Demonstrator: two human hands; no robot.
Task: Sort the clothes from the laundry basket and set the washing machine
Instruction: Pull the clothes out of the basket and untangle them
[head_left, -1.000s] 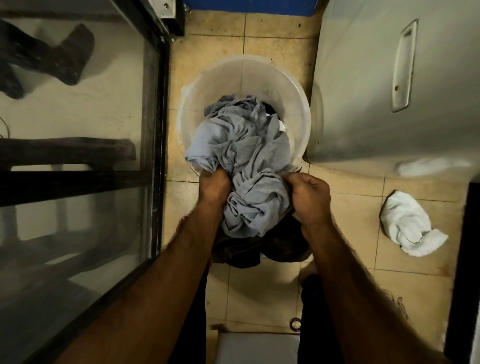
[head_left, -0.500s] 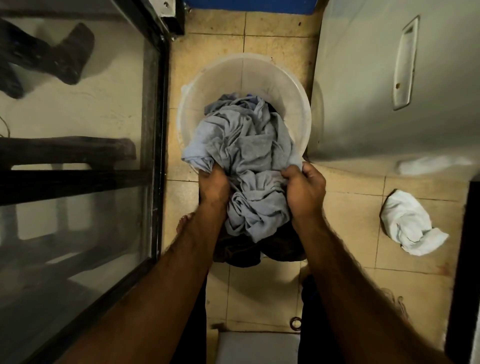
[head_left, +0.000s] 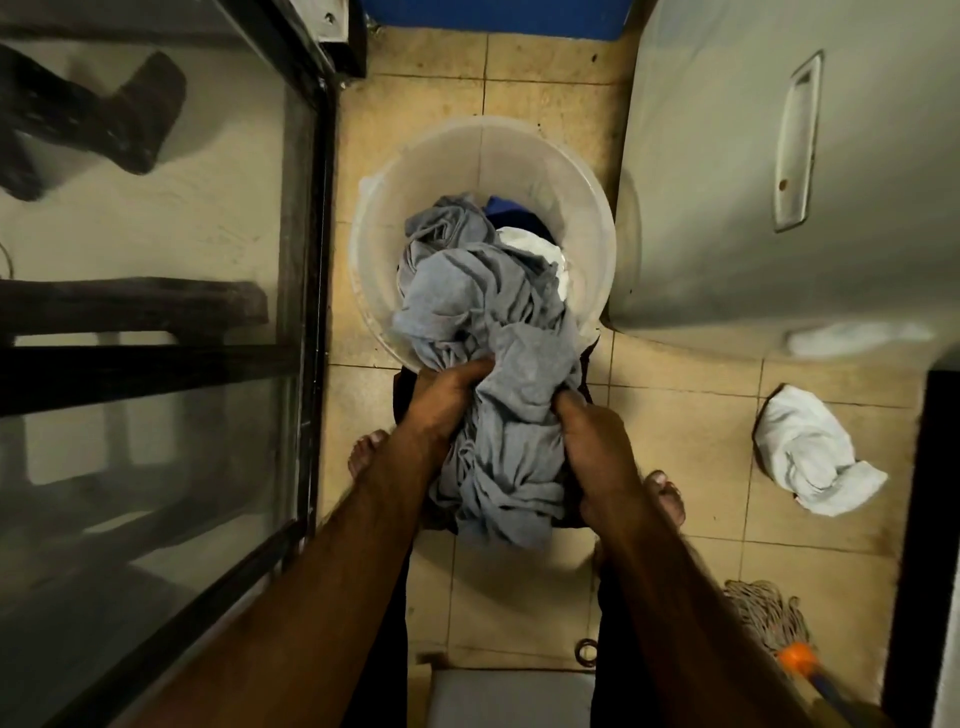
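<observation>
The floor (head_left: 691, 431) is made of tan tiles, and the room is small and dim. A round white laundry basket (head_left: 493, 156) stands on the floor, right beside the washing machine (head_left: 727, 182), which is big and pale and fills the right side. On the left is a glass door (head_left: 156, 208) with a dark frame.

A person stands over the basket, looking down. The left hand (head_left: 441, 400) and the right hand (head_left: 592, 452) both hold a big grey cloth (head_left: 498, 332). The grip of each hand is tight, with fingers curled into the bunched cloth. The top part of the grey cloth lies in the basket and spills over the near rim. The lower part hangs down between the two arms, above the floor.

A white cloth (head_left: 540, 249) and a blue cloth (head_left: 506, 208) lie in the basket behind the grey one. Some dark clothes (head_left: 402, 387) show under the hands, just in front of the basket.

Another white cloth (head_left: 810, 452) lies crumpled on the floor to the right, near the washing machine. A mop (head_left: 763, 618) rests on the floor in the lower right corner. The bare left foot (head_left: 366, 457) and right foot (head_left: 665, 499) stand on the tiles on each side of the hanging cloth.
</observation>
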